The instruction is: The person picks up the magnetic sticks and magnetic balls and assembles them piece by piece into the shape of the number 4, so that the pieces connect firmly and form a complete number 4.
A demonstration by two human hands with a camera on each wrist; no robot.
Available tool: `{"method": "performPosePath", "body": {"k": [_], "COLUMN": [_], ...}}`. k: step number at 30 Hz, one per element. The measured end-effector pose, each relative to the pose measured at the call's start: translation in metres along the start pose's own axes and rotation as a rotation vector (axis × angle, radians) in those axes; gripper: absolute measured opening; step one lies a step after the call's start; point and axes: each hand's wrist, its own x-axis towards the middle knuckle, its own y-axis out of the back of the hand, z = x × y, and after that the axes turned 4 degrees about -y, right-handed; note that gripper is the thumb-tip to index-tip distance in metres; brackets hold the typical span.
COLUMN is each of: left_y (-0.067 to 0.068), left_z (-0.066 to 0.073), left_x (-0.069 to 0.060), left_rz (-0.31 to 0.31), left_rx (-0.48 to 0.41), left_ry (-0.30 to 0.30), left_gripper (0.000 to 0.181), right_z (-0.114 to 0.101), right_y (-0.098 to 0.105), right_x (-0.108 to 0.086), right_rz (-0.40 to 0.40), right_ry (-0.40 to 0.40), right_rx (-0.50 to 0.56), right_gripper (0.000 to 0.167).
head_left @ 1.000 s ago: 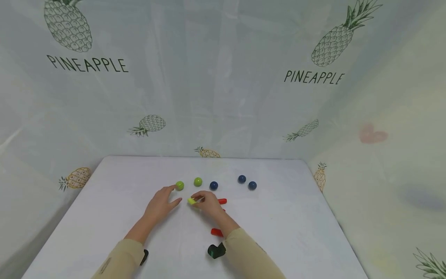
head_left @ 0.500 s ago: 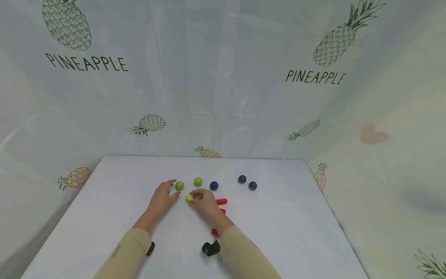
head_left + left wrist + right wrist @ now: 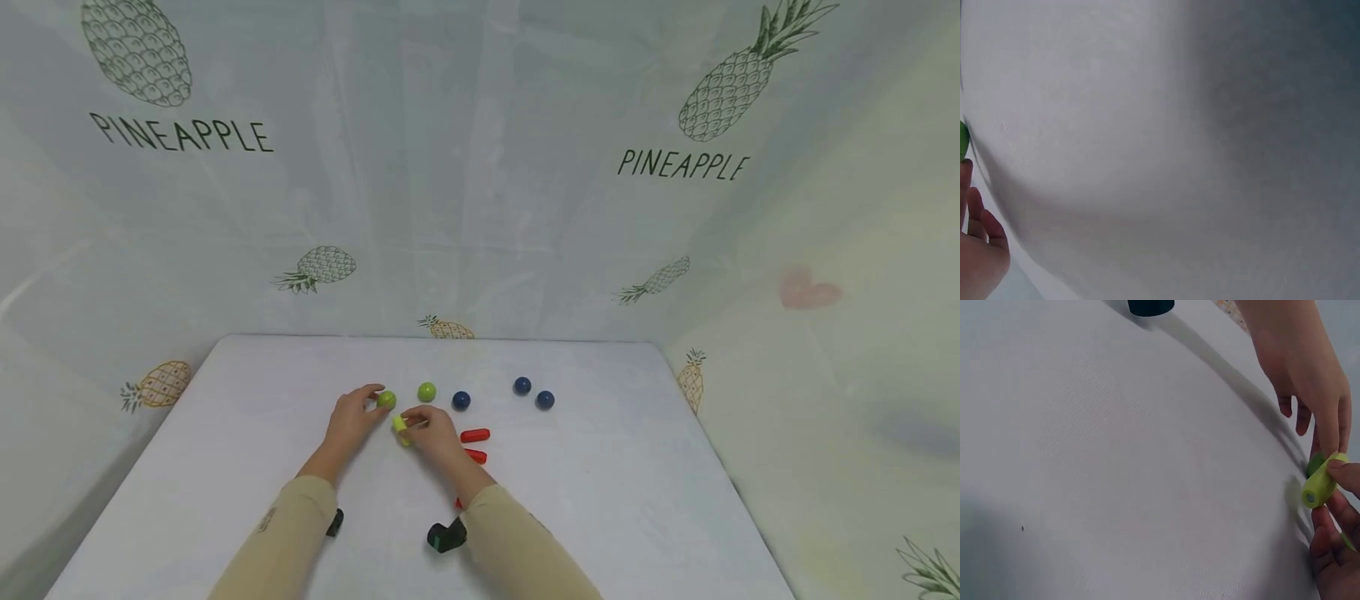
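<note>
My left hand pinches a green ball between thumb and fingers, on the left of the table. The same ball shows at the edge of the left wrist view. Close by, my right hand holds a short yellow-green rod, just in front of the ball and tilted. In the right wrist view this rod has a small grey disc at its end, and it partly covers the ball. Whether rod and ball touch, I cannot tell.
Behind the hands lie another green ball and a dark blue ball. Two more blue balls sit further right. Red rods lie beside and partly under my right forearm. A pineapple-printed cloth hangs behind the table.
My left hand has moved forward and its thumb and fingers have come around the green ball. The right hand has shifted left with the rod, uncovering more of the red rods.
</note>
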Motion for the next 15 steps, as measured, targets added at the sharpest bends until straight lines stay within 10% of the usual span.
{"method": "performPosePath", "body": {"k": [15], "left_y": [-0.008], "left_z": [-0.007], "left_x": [0.006], "left_rz": [0.008], "left_rx": [-0.206], "left_ry": [0.076], "left_gripper": [0.037], "right_z": [-0.002], "right_y": [-0.011], "right_x": [0.007], "right_rz": [0.089], "right_ry": [0.003], "right_rx": [0.043], "right_gripper": [0.022]}}
